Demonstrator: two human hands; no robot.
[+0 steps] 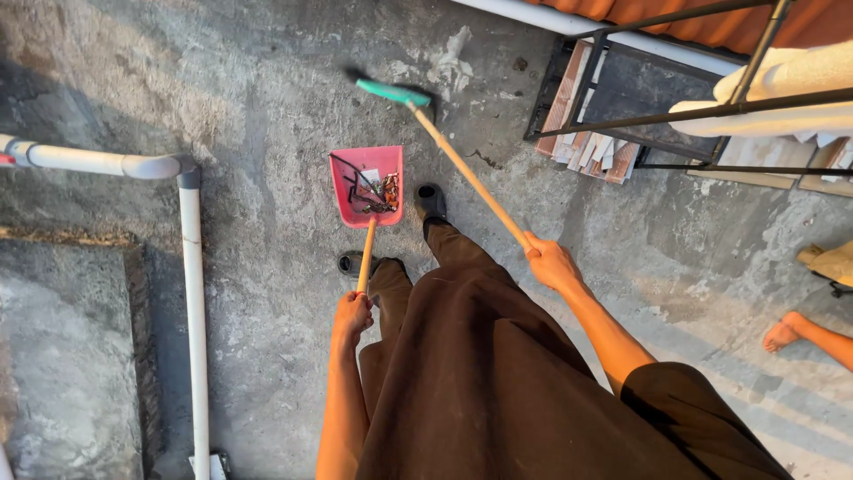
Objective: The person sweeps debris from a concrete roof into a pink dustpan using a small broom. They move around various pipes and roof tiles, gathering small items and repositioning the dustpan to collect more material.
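I see my left hand (353,313) clenched around the wooden handle of a pink dustpan (367,185), which rests on the concrete floor (267,107) holding dark scraps. My right hand (551,263) is clasped on the long stick of a broom (395,92), its teal head lying beyond the dustpan.

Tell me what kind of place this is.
Probably an outdoor rooftop or back terrace of a house: rough concrete floor, an exposed white pipe along it, and orange roof sheeting at the edge.
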